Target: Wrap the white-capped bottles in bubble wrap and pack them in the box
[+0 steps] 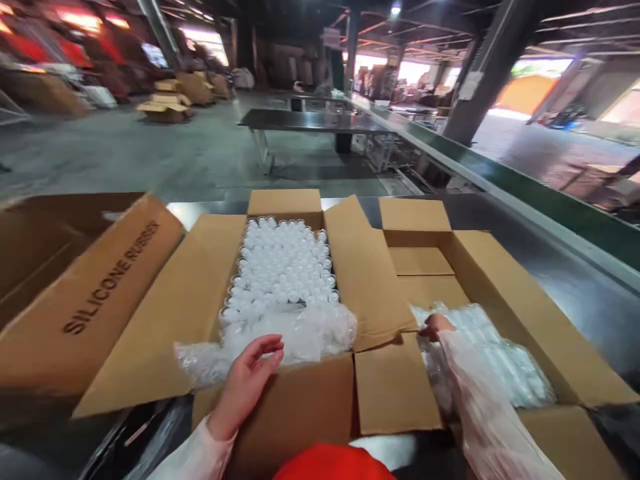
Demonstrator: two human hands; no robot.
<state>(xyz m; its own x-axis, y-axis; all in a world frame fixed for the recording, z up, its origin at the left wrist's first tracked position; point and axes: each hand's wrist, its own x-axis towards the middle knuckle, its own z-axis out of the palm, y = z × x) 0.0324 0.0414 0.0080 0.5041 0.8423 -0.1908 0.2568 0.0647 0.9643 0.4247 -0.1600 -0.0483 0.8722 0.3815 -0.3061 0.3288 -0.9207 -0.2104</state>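
My left hand (250,383) is open above the near edge of the middle cardboard box (300,400), fingers slightly bent and thumb apart. Just beyond its fingertips lies crumpled clear plastic wrap (305,333). Behind that wrap, the box is filled with rows of small clear-and-white bottle-like pieces (285,260). In the right cardboard box (520,307), my right hand (438,327) is closed at the left end of a clear plastic bag (495,353) of similar-looking pieces. Its fingertips are partly hidden, and the fingers seem to grip the bag's plastic.
At the left stands a larger carton (115,280) printed "SILICONE RUBBER". Open flaps (375,273) of the two boxes overlap between them. The boxes rest on a dark table (565,260). A conveyor (500,180) runs along the right, and another table (315,121) stands farther off.
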